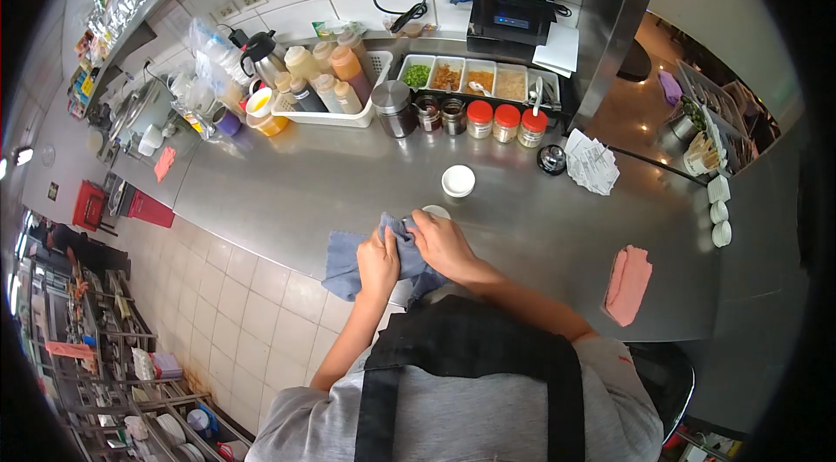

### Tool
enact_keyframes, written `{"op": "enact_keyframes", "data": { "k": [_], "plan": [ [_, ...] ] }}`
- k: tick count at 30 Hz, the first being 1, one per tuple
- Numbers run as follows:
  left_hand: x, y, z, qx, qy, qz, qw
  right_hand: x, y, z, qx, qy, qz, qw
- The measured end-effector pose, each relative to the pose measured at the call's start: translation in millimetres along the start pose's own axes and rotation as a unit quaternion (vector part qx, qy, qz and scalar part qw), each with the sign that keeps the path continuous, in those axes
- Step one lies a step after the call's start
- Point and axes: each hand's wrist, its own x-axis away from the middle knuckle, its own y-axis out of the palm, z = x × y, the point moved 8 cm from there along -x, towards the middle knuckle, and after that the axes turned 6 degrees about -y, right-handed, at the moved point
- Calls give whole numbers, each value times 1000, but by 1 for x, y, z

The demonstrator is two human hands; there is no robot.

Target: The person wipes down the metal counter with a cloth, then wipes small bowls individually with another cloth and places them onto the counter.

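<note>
A blue-grey cloth point(345, 257) is bunched between my two hands, close to my body at the counter's front edge. My left hand point(378, 263) is closed round one part of it. From the other side my right hand point(441, 242) grips the cloth with bent fingers. Whether something is wrapped inside the cloth cannot be seen. Just beyond my right hand, a white round dish is partly hidden behind the fingers. Farther back on the steel counter point(287, 192) stands a small white bowl point(458, 181).
At the back are a white basket point(353, 120) of sauce bottles, red-lidded jars point(506, 123), a topping tray point(446, 74) and a black printer point(512, 0). A bell point(551, 159) and paper slips point(592, 161) lie right. A folded pink cloth point(627, 285) rests front right.
</note>
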Motion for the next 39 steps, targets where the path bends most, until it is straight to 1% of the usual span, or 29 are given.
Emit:
{"op": "enact_keyframes", "data": {
  "k": [2,4,5,8,11,14,17,20,21,24,26,27,28,29,30,31,34,35,36,38,39],
  "plan": [
    [1,-1,6,-2,0,-8,1000,-2,-7,-5,48,-7,11,999],
    [0,-1,17,-3,8,-22,1000,1,-3,0,57,-1,-5,998],
    [3,-4,24,19,45,-10,999,1,-2,2,61,1,-14,998],
    [2,-8,47,85,128,-23,988,2,0,3,27,1,-35,999],
    [-1,-16,57,97,172,-18,980,5,4,6,-107,4,-9,994],
    [-5,-14,47,57,135,-35,989,11,18,12,-214,68,-34,974],
    [-8,-14,44,15,102,-32,994,12,13,14,-145,94,-68,983],
    [-10,-15,43,-26,102,-24,994,14,5,12,-57,37,-22,997],
    [-10,-15,42,-37,105,-18,994,14,3,9,-25,32,-24,999],
    [-10,-12,18,27,9,5,1000,8,-6,-1,55,23,-26,998],
    [-4,-7,8,127,-95,-3,987,4,-8,-3,85,26,-20,996],
    [1,-2,6,176,-146,-6,973,3,-11,-2,78,41,6,996],
    [6,2,15,227,-100,5,969,1,-13,0,71,56,31,995],
    [13,9,14,262,-92,29,960,-1,-16,2,64,70,56,994],
    [17,16,9,297,-85,51,950,-2,-15,2,46,62,61,995],
    [19,26,-5,341,-127,33,931,-2,-14,2,29,56,66,996],
    [9,8,-7,232,-81,67,967,5,-5,1,-43,51,66,996],
    [1,4,-8,222,-82,51,970,4,-6,-3,-69,51,64,994],
    [-2,-6,-3,221,-55,102,968,3,-3,-5,-30,59,-5,998],
    [-9,-12,-8,203,-101,74,971,4,-6,-8,47,73,-142,986],
    [-12,-17,-10,184,-92,78,976,6,-3,-6,19,99,-232,967]
  ]
}}
